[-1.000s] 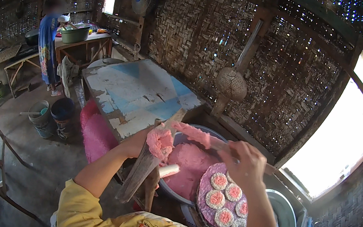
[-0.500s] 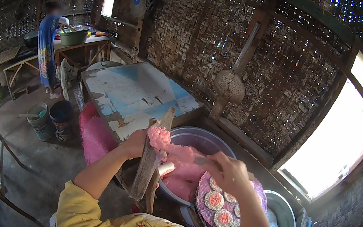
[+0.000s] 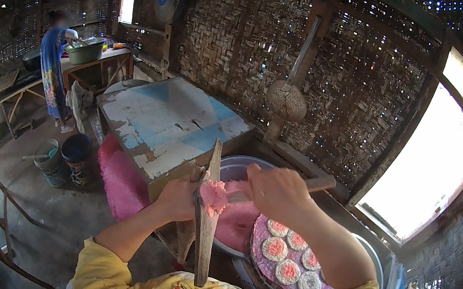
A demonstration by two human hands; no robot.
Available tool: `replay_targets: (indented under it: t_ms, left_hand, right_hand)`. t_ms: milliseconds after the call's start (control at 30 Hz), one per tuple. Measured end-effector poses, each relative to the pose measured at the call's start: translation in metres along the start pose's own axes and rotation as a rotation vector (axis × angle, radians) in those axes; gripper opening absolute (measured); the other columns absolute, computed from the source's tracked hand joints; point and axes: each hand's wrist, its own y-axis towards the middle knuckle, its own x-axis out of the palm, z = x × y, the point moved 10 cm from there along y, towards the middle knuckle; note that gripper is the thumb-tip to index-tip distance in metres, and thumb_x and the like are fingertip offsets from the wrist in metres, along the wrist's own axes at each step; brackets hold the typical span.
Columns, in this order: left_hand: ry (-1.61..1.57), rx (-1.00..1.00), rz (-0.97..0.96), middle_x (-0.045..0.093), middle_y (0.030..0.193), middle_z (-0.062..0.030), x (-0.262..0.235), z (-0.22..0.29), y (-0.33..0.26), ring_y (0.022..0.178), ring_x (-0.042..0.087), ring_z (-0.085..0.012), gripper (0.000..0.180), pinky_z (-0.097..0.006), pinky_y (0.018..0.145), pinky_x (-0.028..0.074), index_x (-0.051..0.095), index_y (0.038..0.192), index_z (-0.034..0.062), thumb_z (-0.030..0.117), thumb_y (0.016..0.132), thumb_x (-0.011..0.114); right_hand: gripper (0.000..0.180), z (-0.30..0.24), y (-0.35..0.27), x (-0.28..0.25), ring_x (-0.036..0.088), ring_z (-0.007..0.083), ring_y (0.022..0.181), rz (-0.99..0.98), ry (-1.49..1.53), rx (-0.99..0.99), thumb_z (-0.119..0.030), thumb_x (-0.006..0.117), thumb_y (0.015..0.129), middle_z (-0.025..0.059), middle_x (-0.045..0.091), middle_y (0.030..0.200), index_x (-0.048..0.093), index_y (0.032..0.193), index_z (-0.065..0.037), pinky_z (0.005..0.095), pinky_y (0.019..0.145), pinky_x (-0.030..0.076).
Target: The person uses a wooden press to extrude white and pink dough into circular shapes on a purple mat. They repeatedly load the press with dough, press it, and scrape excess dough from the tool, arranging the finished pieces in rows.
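Clasping wood [image 3: 202,251] in the left hand [image 3: 177,198], seemingly to brace the dough [image 3: 213,196] on it — gripping a spatula [image 3: 320,184] low in the right hand [image 3: 276,191], likely for firmer control, near the pink-filled tub [image 3: 233,171].

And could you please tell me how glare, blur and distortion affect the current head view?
In the head view, the large window glares blank white and light specks the woven wall; also in the head view, the co-worker's head is blurred, the corners go black, yet the left hand and right hand are discernible.
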Motion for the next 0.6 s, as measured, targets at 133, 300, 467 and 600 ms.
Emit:
replay_targets:
  t_ms: [133, 300, 467, 600]
  left_hand:
    - [0.052, -0.049, -0.048, 0.06, 0.11, -0.0161, 0.001, -0.014, 0.002, 0.097, 0.06, -0.0319, 0.05, -0.04, 0.08, 0.05, 0.063, 0.109, 0.0155, 0.044, 0.067, 0.069]
    - [-0.085, -0.002, -0.175, 0.061, 0.108, -0.0152, 0.01, -0.015, 0.008, 0.099, 0.059, -0.0312, 0.05, -0.036, 0.081, 0.049, 0.06, 0.112, 0.0132, 0.04, 0.071, 0.067]
    - [-0.626, 0.048, -0.264, 0.061, 0.095, -0.0094, 0.013, -0.012, 0.015, 0.087, 0.06, -0.0202, 0.033, -0.03, 0.083, 0.046, 0.06, 0.101, 0.0077, 0.024, 0.073, 0.068]
    - [-0.846, 0.028, -0.228, 0.058, 0.084, -0.0016, -0.01, -0.029, 0.033, 0.079, 0.055, -0.0113, 0.025, -0.028, 0.083, 0.046, 0.056, 0.089, 0.0051, 0.009, 0.07, 0.071]
  right_hand:
    - [0.027, -0.02, -0.01, -0.002, 0.064, 0.0318, 0.069, 0.083, 0.038, -0.158, -0.028, 0.06, 0.077, 0.0156, 0.063, 0.074, 0.056, 0.087, -0.003, 0.0446, 0.059, 0.048]
    - [0.012, -0.077, -0.027, 0.0, 0.062, 0.0181, 0.069, 0.485, -0.341, -0.452, -0.023, 0.06, 0.078, 0.0038, 0.062, 0.079, 0.055, 0.079, -0.011, 0.0334, 0.056, 0.043]
    - [0.012, -0.085, -0.057, -0.004, 0.051, 0.011, 0.06, 0.813, -0.519, -0.762, -0.023, 0.064, 0.071, -0.0019, 0.056, 0.075, 0.054, 0.074, -0.016, 0.0254, 0.05, 0.032]
    - [0.014, -0.032, -0.065, -0.035, 0.053, 0.012, 0.061, 0.818, -0.508, -0.506, -0.02, 0.064, 0.071, -0.0015, 0.055, 0.072, 0.061, 0.084, -0.015, 0.0256, 0.052, 0.036]
